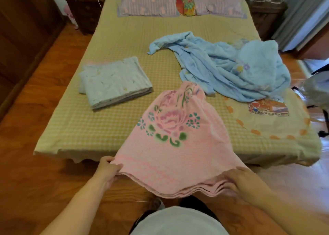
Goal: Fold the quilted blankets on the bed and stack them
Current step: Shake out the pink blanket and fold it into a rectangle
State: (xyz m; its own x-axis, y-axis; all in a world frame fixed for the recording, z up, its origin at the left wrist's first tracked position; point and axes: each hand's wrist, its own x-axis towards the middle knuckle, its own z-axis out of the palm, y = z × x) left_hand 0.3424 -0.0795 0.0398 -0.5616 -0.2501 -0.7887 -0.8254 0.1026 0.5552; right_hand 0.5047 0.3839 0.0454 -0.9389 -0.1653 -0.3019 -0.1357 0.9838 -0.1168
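Soft daylight enters from the right, the wide lens bowing edges (right hand (pixel 249 183) slightly motion-blurred).

Left hand (pixel 108 168) and right hand (pixel 243 181): both bare, without gloves or rings. Forearms are uncovered, no sleeves reaching them. A white garment (pixel 178 222) covers the torso.

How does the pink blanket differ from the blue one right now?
The pink blanket is folded into layers and hangs over the bed's near edge, gripped by the left hand and right hand; the blue blanket lies crumpled and unfolded further up the bed, untouched. The pink one shows a large rose print; the blue one shows only small flowers. Both look like soft fabric and neither is yet on the folded stack.
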